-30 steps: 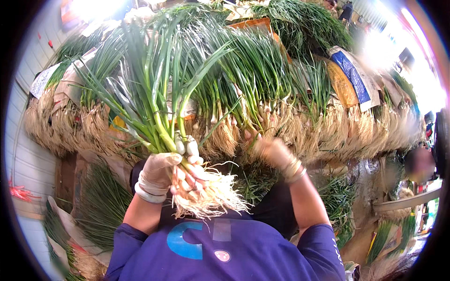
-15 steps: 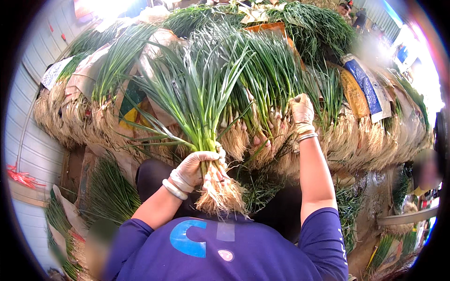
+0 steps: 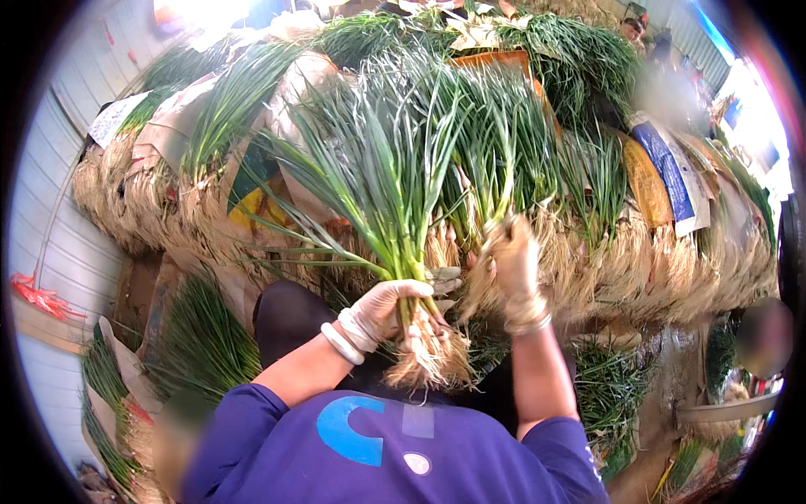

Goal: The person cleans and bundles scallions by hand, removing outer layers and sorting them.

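Observation:
My left hand (image 3: 384,304), in a pale glove, is closed round the lower stems of a bunch of green garlic (image 3: 390,223). Its long green leaves fan up and away from me, and a tangle of pale roots (image 3: 432,357) hangs below the fist. Just to the right, my right hand (image 3: 514,256), also gloved and somewhat blurred, is closed on the base of a few green garlic stalks (image 3: 502,181). Their straw-coloured roots (image 3: 480,281) trail beside the fingers. The two hands are close together but apart.
A wide heap of green garlic (image 3: 621,260) lies ahead, roots facing me. Sacking, including a blue and white piece (image 3: 663,172), lies over parts of it. More bundles (image 3: 201,336) rest at lower left, near a white corrugated wall (image 3: 63,218). Loose leaves (image 3: 609,378) cover the lower right.
My right hand has come back from the heap, leftward and towards me, with a few stalks in it. The left hand and its bunch have shifted slightly right in view.

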Available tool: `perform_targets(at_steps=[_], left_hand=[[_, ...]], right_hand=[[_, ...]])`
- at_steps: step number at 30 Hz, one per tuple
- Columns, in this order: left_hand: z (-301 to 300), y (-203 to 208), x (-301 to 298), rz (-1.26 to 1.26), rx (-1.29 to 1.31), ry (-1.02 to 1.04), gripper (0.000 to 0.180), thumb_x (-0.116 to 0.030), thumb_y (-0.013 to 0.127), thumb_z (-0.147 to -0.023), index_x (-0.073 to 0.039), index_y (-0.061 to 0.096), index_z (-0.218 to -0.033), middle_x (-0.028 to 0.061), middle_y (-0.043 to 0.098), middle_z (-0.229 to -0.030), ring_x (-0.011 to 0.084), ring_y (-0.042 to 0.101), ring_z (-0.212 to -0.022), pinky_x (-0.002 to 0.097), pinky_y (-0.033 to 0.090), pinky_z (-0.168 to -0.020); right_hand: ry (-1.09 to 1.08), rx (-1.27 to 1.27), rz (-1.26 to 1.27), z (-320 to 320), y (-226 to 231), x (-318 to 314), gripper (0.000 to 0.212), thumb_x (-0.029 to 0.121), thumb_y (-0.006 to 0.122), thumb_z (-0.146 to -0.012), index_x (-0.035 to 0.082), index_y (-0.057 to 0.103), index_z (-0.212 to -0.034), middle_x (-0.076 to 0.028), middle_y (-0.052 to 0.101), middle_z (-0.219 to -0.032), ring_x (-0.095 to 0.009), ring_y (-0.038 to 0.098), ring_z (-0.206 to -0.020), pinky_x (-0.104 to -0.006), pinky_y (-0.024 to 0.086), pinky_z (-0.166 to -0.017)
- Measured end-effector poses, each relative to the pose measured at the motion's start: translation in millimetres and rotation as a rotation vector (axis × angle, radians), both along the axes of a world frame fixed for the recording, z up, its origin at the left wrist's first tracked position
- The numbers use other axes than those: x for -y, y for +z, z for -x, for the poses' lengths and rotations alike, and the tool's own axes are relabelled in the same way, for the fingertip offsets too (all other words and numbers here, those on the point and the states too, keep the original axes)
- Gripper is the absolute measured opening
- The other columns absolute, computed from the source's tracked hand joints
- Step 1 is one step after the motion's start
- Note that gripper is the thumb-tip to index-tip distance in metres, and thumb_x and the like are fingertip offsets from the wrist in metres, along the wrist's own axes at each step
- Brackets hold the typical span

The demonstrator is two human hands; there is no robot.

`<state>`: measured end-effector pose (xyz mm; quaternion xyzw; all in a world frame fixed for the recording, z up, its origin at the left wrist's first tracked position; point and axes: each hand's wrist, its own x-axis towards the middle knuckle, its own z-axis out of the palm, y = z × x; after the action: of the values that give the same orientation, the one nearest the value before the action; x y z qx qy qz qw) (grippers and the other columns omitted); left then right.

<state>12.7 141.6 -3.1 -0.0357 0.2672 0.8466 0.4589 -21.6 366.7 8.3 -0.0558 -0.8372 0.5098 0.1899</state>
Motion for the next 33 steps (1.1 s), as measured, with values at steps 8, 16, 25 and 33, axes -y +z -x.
perform_targets(at_steps=[8, 16, 25, 33], left_hand=[[-8.1, -15.0, -11.6, 0.149, 0.057, 0.059, 0.027, -0.006, 0.064, -0.080, -0.003, 0.057, -0.106, 0.0112, 0.064, -0.088, 0.0255, 0.063, -0.071, 0.0427, 0.055, -0.064], [-13.9, -9.1, -6.4, 0.104, 0.046, 0.094, 0.022, -0.003, 0.062, -0.080, -0.005, 0.059, -0.102, 0.0090, 0.062, -0.087, 0.0286, 0.063, -0.076, 0.0541, 0.054, -0.069], [-6.5, -39.1, 0.2, 0.166, 0.099, 0.001, 0.020, -0.003, 0.055, -0.086, -0.002, 0.056, -0.107, 0.0121, 0.064, -0.097, 0.0288, 0.066, -0.080, 0.0504, 0.056, -0.070], [-16.0, -4.9, 10.5, -0.024, 0.013, 0.094, 0.027, -0.008, 0.058, -0.080, 0.003, 0.055, -0.104, 0.0169, 0.065, -0.091, 0.0361, 0.066, -0.068, 0.0510, 0.057, -0.063]], right_hand=[[0.217, -0.029, 0.398, -39.2, -24.0, 45.7, 0.008, 0.009, 0.059, -0.090, 0.004, 0.054, -0.086, -0.001, 0.058, -0.072, -0.007, 0.053, -0.062, -0.0236, 0.046, -0.053], [-0.284, -0.187, -0.827, 9.2, -34.4, -54.3, 0.019, 0.004, 0.055, -0.087, 0.008, 0.058, -0.105, -0.011, 0.064, -0.092, -0.018, 0.062, -0.077, -0.0248, 0.051, -0.062], [0.509, 0.263, 0.580, -51.5, -14.9, 44.7, 0.032, 0.016, 0.059, -0.091, 0.000, 0.054, -0.118, -0.006, 0.062, -0.101, -0.011, 0.057, -0.085, -0.0235, 0.046, -0.079], [0.550, 0.104, 0.184, -73.6, -13.1, 57.5, 0.027, 0.021, 0.061, -0.087, 0.002, 0.058, -0.105, -0.012, 0.062, -0.090, -0.019, 0.059, -0.085, -0.0316, 0.046, -0.075]])
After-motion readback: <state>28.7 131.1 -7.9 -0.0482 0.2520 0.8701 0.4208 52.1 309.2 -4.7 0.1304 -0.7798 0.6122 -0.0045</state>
